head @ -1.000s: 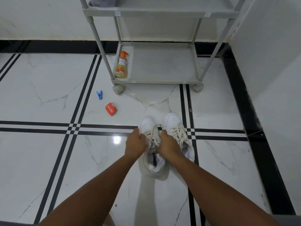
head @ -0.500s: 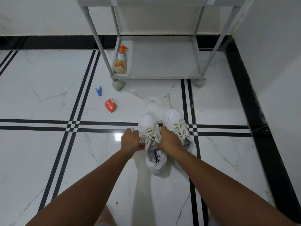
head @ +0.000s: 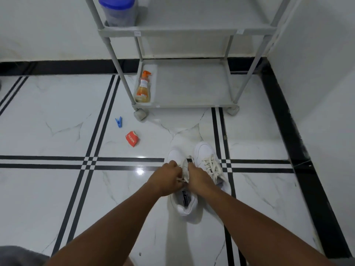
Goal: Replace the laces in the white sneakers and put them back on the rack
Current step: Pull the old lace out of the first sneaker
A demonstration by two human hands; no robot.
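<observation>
Two white sneakers stand side by side on the marble floor. The left sneaker [head: 184,205] lies under both my hands, its tongue label showing. My left hand [head: 166,178] and my right hand [head: 198,180] each pinch a strand of its cream lace [head: 184,169] over the eyelets, knuckles close together. The right sneaker [head: 208,162] is laced in cream and stands untouched just right of my right hand. The grey rack [head: 192,105] on castors stands beyond the shoes.
An orange spray bottle [head: 143,89] stands on the rack's bottom shelf at its left. A blue-lidded jar [head: 119,10] sits on the shelf above. A blue clothes peg [head: 119,121] and a red packet [head: 132,139] lie on the floor left of the shoes. A white wall runs along the right.
My hands drew in together over the left sneaker's lace after the left hand had pulled outward. The view tilted up, bringing the rack's upper shelf and jar into sight.
</observation>
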